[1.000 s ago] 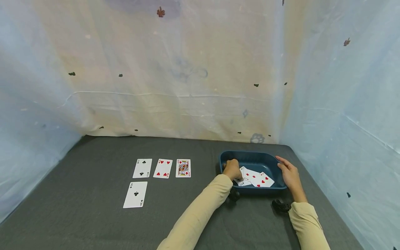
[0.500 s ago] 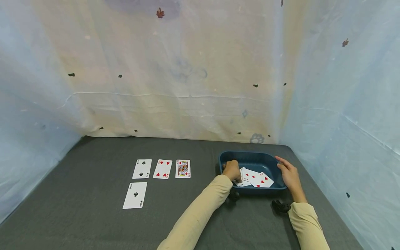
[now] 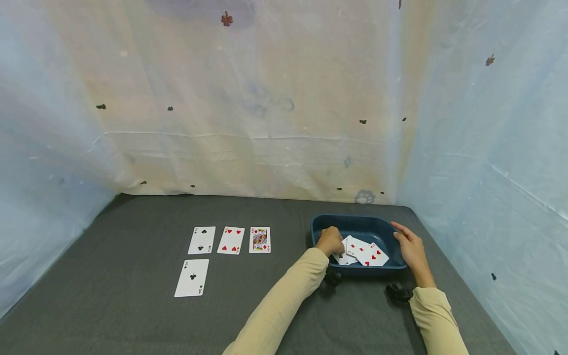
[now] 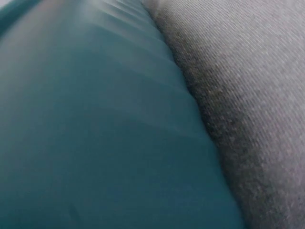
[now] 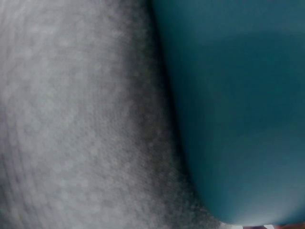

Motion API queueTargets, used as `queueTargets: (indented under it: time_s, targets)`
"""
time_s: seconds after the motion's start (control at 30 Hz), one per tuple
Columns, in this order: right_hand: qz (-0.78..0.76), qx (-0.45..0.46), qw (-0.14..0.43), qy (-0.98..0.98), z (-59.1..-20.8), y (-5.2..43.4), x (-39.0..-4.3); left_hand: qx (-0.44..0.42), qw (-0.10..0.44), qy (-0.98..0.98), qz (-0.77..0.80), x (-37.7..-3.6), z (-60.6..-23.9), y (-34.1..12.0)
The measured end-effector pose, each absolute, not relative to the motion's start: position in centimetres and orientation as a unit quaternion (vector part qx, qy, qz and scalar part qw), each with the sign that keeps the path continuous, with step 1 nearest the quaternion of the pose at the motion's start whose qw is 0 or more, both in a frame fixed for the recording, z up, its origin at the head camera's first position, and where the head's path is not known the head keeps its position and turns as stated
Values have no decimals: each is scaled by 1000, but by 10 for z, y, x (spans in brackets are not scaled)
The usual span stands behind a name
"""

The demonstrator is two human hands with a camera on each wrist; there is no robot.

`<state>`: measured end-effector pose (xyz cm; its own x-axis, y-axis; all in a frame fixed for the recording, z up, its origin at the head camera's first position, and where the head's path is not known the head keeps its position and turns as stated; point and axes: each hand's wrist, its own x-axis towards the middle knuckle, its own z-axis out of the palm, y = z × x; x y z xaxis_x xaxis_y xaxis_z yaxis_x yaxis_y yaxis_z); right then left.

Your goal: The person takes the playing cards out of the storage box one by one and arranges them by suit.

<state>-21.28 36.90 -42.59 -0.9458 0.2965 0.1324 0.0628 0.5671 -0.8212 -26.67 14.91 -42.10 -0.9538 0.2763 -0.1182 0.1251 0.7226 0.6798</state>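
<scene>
In the head view my left hand [image 3: 330, 240] reaches over the near left wall of a dark blue plastic tub [image 3: 364, 222]. Its fingers are bent down at several playing cards [image 3: 372, 255] lying in a loose overlapping heap, red diamonds and hearts showing on the upper ones. The fingertips are hidden, so I cannot tell whether a card is pinched. My right hand [image 3: 411, 250] holds the tub's right rim. Both wrist views are filled by the tub's outer wall [image 4: 119, 119] and grey cloth, with neither hand's grip visible.
Left of the tub, face up on the grey cloth [image 3: 133, 276], lie a two of clubs [image 3: 201, 240], a four of hearts [image 3: 230, 240] and a king of diamonds [image 3: 260, 239] in a row. An ace of clubs [image 3: 192, 278] lies below the two. Fabric walls [image 3: 266, 98] enclose the table.
Cards beneath my left hand have shifted slightly inside the tub, and the diamond card has turned a little. My right hand and the cards on the cloth stay put.
</scene>
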Motion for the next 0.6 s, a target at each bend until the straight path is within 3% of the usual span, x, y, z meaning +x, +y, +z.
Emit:
queueTargets:
  time_s: [0.33,0.6]
  targets:
    - [458,-107,127,-874,-426,368,-213,115,90,876,459,-264,-417,142]
    - [455,-117,120,-875,-425,367,-212,112,15,868,483,-266,-422,144]
